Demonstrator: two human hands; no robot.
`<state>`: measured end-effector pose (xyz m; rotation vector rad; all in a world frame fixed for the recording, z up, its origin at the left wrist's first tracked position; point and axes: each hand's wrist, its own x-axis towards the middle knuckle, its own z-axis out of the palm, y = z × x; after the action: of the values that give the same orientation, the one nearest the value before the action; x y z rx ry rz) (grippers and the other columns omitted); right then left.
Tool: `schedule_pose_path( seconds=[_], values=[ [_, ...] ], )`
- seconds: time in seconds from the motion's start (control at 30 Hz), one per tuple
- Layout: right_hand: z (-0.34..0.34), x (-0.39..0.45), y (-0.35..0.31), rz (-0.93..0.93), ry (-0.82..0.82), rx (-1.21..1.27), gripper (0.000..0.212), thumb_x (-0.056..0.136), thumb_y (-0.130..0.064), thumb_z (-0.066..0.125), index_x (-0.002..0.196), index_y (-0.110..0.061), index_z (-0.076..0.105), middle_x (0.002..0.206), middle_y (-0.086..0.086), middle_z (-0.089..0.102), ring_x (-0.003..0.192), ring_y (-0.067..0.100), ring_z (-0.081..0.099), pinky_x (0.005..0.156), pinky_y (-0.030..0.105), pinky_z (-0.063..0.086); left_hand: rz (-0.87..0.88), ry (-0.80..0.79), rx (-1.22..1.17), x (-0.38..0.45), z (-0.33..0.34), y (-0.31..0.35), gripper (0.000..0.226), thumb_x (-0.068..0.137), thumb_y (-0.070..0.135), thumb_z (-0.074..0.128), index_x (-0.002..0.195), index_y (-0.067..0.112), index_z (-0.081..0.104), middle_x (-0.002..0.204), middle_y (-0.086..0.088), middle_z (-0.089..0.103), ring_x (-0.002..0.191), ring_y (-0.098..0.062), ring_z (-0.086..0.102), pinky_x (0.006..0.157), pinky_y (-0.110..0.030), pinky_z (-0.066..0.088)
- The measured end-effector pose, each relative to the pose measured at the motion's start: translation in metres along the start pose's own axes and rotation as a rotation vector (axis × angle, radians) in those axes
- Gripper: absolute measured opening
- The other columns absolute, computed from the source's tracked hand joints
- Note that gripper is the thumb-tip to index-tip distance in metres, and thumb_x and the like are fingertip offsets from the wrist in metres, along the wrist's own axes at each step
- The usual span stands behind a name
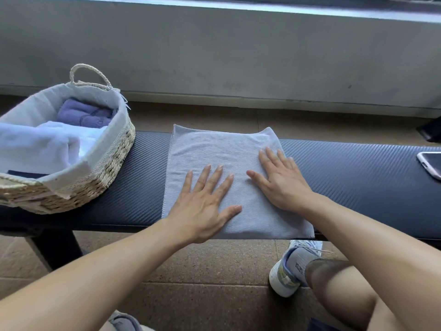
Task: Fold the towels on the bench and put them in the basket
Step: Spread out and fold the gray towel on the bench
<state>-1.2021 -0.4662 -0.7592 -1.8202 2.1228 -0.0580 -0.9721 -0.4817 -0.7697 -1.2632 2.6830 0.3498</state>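
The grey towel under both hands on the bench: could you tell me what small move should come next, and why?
Probably a fold: take a grip on one edge of the grey towel and bring it over to the opposite edge. It lies spread flat on the bench, the left hand and right hand rest open on it, and the basket already holds folded towels.

A phone (431, 164) with a white rim lies face up at the bench's far right end, cut off by the picture's edge. Below the bench's near edge, a pale sneaker (290, 271) stands on the speckled tan floor (202, 263). A grey wall (238, 56) runs behind.
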Motion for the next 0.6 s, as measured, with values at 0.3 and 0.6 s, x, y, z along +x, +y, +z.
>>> schedule_pose_path(
  seconds=[0.3,0.6],
  values=[
    [-0.049,0.003,0.015,0.365,0.116,0.258,0.059,0.085,-0.053,0.063,0.137,-0.029,0.051,0.127,0.000,0.064,0.118,0.024,0.059,0.102,0.050,0.048,-0.227,0.032,-0.130,0.011,-0.015,-0.023,0.084,0.092,0.078,0.011,0.160,0.033,-0.012,0.166,0.003,-0.025,0.149,-0.018,-0.032,0.122,-0.053,-0.018],
    [-0.062,-0.007,0.010,0.411,-0.014,0.476,0.032,0.088,-0.033,0.074,0.096,-0.004,0.064,0.096,0.011,0.071,0.076,0.018,0.063,0.069,0.041,0.059,-0.216,0.025,-0.088,0.010,-0.007,-0.025,0.084,0.092,0.078,0.008,0.159,0.033,-0.016,0.164,0.002,-0.029,0.147,-0.019,-0.035,0.121,-0.053,-0.018]
  ],
)
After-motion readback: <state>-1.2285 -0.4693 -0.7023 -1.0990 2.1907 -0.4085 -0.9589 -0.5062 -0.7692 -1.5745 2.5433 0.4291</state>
